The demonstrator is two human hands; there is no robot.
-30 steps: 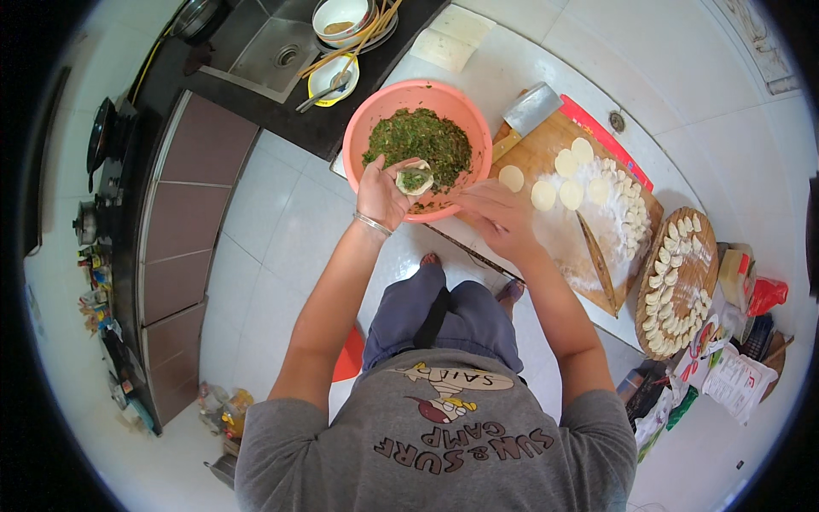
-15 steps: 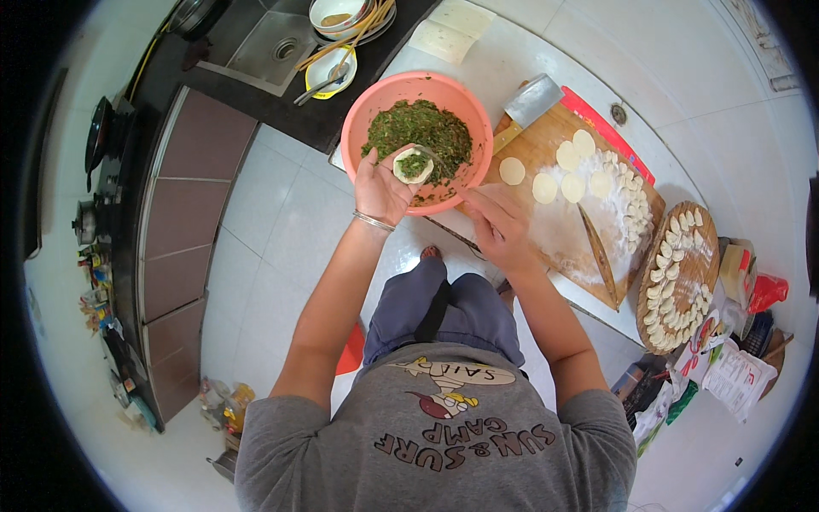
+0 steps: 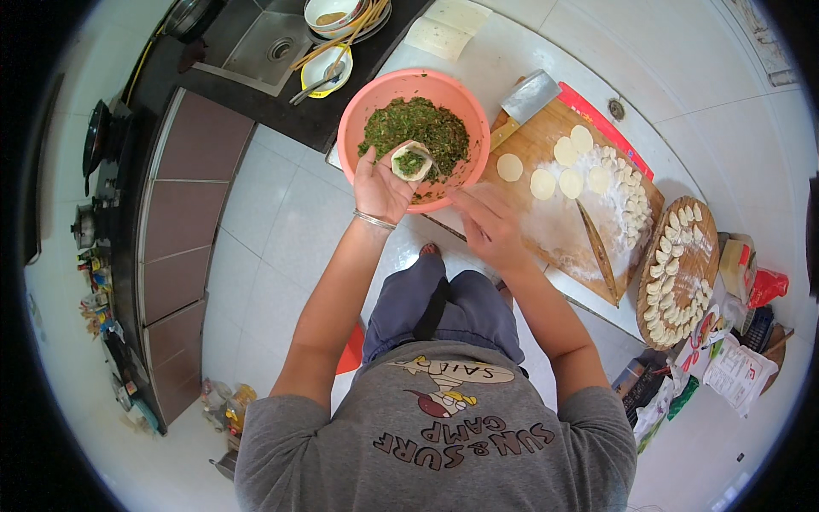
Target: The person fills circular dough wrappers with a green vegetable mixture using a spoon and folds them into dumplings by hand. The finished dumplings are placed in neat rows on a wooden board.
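We count one pink basin (image 3: 349, 141) and one wrapper holding green filling (image 3: 410, 161). Six flat round wrappers (image 3: 543, 184) lie on one rectangular chopping board (image 3: 543, 130), along with one cleaver (image 3: 531, 96) and one tapered rolling pin (image 3: 599, 256). We find well over ten small dough pieces (image 3: 634, 205) there, too crowded for us to number exactly. One oval wooden board (image 3: 693, 256) bears well over twenty dumplings (image 3: 655, 288), again beyond our exact tally. Near the one sink (image 3: 264, 51), we see one yellow-rimmed bowl (image 3: 316, 75), at least two stacked bowls (image 3: 331, 10) and several chopsticks (image 3: 358, 30), their overlap defeating our count. We also make out one red bag (image 3: 768, 288).
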